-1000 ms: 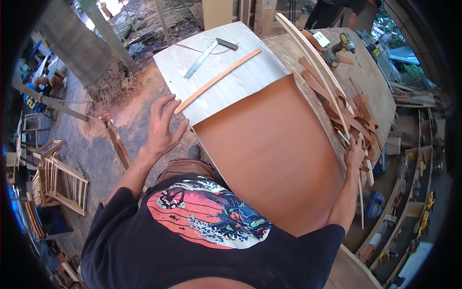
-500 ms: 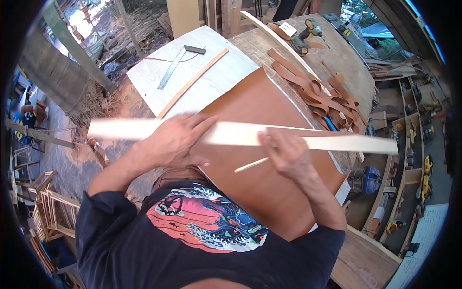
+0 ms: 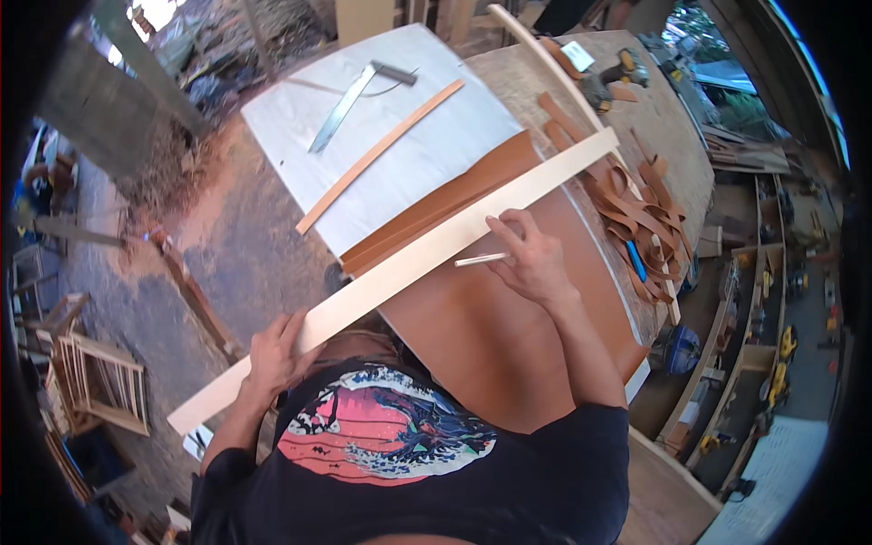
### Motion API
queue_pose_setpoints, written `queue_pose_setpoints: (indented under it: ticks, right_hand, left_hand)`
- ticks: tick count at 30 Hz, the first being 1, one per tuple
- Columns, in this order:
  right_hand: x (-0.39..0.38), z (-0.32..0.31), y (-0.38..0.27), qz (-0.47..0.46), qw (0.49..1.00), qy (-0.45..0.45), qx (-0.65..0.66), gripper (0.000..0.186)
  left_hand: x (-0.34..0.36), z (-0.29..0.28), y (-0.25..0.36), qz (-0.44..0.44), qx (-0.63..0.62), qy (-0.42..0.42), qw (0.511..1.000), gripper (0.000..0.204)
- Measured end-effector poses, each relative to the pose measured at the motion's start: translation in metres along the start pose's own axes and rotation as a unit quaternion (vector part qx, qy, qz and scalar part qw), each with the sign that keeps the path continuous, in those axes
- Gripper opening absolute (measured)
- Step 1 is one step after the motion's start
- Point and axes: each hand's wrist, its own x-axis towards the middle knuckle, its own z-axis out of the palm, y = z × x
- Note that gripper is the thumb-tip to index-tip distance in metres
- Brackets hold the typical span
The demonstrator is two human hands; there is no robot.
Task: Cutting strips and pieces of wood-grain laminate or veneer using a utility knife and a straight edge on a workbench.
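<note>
A long pale wooden board [image 3: 427,247], narrow and flat, lies diagonally across a sheet of brown leather-like material [image 3: 490,336]. My left hand [image 3: 275,352] is wrapped round its near left part, which juts out past the table's edge. Between the fingers of my right hand [image 3: 531,259] is a slim pale pencil-like stick [image 3: 481,260]; its fingertips touch the board's near edge or lie just beside it. Beyond the board, the sheet's far edge curls up slightly.
On a white board [image 3: 272,118] at the far left lie a try square [image 3: 343,106] and a narrow tan strip [image 3: 381,154]. Brown offcut strips [image 3: 627,204], a blue-handled tool [image 3: 636,261] and a cordless drill [image 3: 618,77] are on the table at right. Wooden frames [image 3: 100,372] stand at lower left.
The board has swung from lying crosswise to a diagonal, its right end farther away and its left end nearer me. My left hand has moved down and left along with it.
</note>
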Motion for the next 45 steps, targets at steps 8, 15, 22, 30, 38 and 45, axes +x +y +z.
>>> queue_pose_setpoints:
  ticks: [8, 15, 22, 30, 38, 45]
  right_hand:
    - [0.05, -0.027, -0.011, -0.052, 0.99, 0.119, 0.055, 0.036]
    - [0.008, 0.013, 0.016, 0.071, 0.938, 0.338, -0.02, 0.039]
    - [0.04, 0.118, 0.015, 0.009, 0.999, 0.041, 0.025, 0.043]
    - [0.033, 0.094, 0.04, 0.006, 0.995, -0.093, -0.024, 0.02]
    - [-0.102, -0.059, 0.236, 0.455, 0.807, 0.2, -0.32, 0.028]
    - [-0.001, 0.028, 0.147, 0.322, 0.916, 0.236, 0.04, 0.04]
  left_hand:
    - [0.023, -0.004, -0.006, 0.07, -0.033, 0.019, 0.997, 0.072]
    - [0.019, -0.008, -0.01, -0.018, -0.104, 0.091, 0.99, 0.063]
    - [0.028, -0.019, -0.011, -0.045, -0.119, 0.182, 0.975, 0.065]
    - [0.026, -0.016, 0.006, -0.071, -0.118, 0.204, 0.969, 0.065]
    - [0.024, 0.008, 0.012, -0.042, -0.08, 0.128, 0.988, 0.067]
    - [0.052, 0.035, 0.005, 0.016, -0.075, 0.073, 0.994, 0.068]
